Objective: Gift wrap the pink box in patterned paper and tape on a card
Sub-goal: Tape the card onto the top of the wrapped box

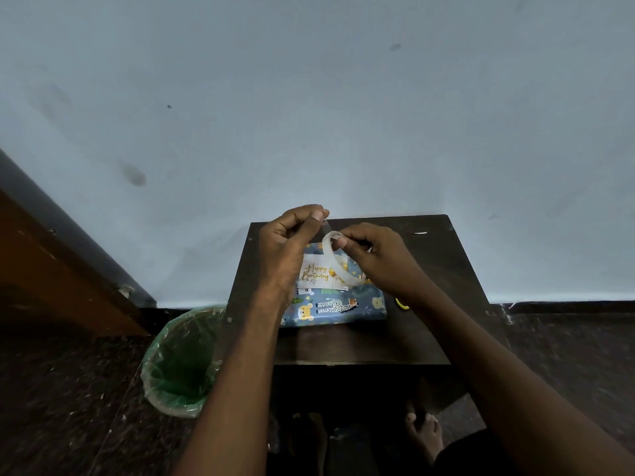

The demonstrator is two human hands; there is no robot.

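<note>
The box (338, 309) lies wrapped in blue animal-patterned paper in the middle of the small dark table (439, 269). A white "Happy Birthday" card (318, 274) rests flat on its top. Above the box, my right hand (374, 259) grips a clear tape roll (338, 266), thumb and fingers on its upper rim. My left hand (292, 242) pinches the free end of the tape strip (325, 225), which stretches a short way up and left from the roll. My hands hide part of the box's far edge.
A yellow-handled object (402, 303) peeks out under my right wrist on the table. A green bin with a clear liner (182, 362) stands on the floor left of the table. A pale wall is right behind the table, and a wooden door (51, 269) is at far left.
</note>
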